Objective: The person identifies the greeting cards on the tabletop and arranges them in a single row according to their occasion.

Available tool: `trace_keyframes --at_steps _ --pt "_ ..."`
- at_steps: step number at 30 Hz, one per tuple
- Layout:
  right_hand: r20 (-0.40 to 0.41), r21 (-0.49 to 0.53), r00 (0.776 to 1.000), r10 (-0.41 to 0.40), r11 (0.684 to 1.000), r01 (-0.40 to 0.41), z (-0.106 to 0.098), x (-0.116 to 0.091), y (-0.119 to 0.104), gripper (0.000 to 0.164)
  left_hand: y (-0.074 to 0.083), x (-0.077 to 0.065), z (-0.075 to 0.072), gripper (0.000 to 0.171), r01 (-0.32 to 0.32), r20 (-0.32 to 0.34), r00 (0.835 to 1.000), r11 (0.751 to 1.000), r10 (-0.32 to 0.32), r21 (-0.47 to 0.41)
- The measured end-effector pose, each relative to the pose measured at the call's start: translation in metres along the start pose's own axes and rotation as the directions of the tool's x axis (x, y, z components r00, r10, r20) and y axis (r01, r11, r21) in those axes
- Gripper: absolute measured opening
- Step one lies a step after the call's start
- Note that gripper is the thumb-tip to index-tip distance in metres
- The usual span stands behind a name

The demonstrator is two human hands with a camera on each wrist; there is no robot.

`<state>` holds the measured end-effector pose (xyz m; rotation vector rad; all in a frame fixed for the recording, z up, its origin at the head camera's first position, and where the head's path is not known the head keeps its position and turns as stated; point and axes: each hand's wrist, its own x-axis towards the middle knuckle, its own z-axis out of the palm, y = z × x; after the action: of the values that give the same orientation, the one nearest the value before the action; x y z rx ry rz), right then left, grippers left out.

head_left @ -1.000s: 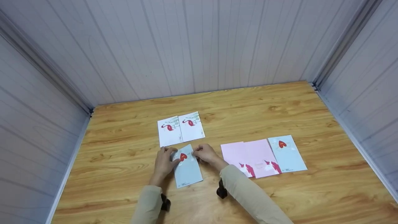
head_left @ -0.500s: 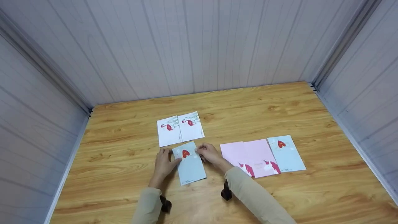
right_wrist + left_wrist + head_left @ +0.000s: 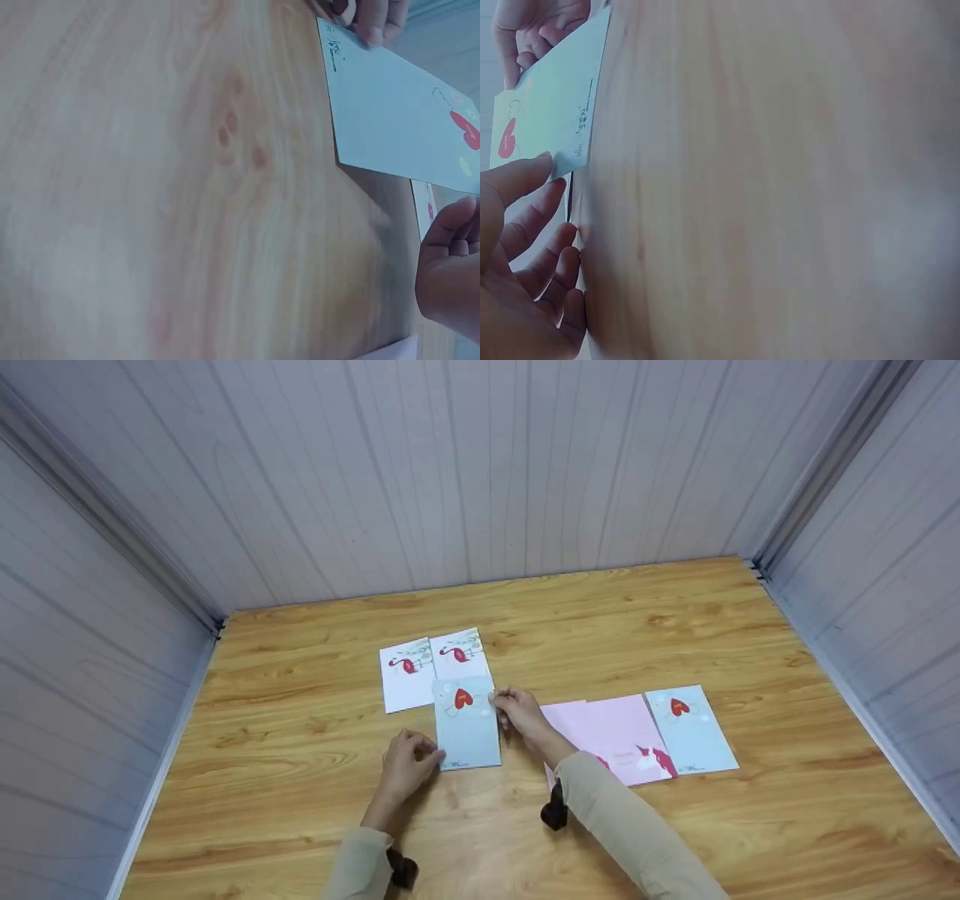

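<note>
A pale blue card [image 3: 469, 735] with a red heart is held between both hands, its upper end overlapping a flamingo card in the head view. My left hand [image 3: 408, 765] pinches its lower left corner; in the left wrist view the thumb lies on the card's face and the other fingers curl below. At the upper right edge my right hand [image 3: 525, 716] pinches the card between thumb and fingers. In the right wrist view the card [image 3: 397, 112] is raised over the wood and casts a shadow. Two white flamingo cards [image 3: 406, 690] lie side by side behind it.
On the right lie two overlapping pink unicorn cards [image 3: 615, 724], partly under the right forearm, and a second pale blue heart card [image 3: 694, 735] beside them. The wooden table [image 3: 300, 765] is bounded by pale panel walls [image 3: 480, 472] at the back and sides.
The blue heart card has moved up and to the right with both hands, and has turned straighter. My left hand has shifted from its upper left edge to its lower left corner.
</note>
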<state>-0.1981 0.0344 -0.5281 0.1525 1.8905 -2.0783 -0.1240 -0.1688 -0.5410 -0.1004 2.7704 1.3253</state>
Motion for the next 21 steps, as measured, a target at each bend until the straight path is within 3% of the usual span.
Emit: trace_keyframes --at_steps 11,16,21 --pt "-0.039 0.046 0.999 0.025 0.999 -0.023 -0.014 0.004 -0.006 0.012 0.009 -0.011 0.008 0.008 -0.082 0.003 0.997 0.997 0.082 -0.008" --pt "-0.048 0.073 0.999 0.018 0.997 -0.015 -0.019 0.004 -0.006 0.012 0.013 -0.012 0.012 0.008 -0.111 0.006 0.994 0.992 0.112 -0.066" --pt "-0.057 0.105 0.998 0.02 0.994 -0.014 -0.025 0.004 -0.007 0.012 0.021 -0.013 0.015 0.012 -0.052 0.052 0.997 0.989 0.059 -0.139"
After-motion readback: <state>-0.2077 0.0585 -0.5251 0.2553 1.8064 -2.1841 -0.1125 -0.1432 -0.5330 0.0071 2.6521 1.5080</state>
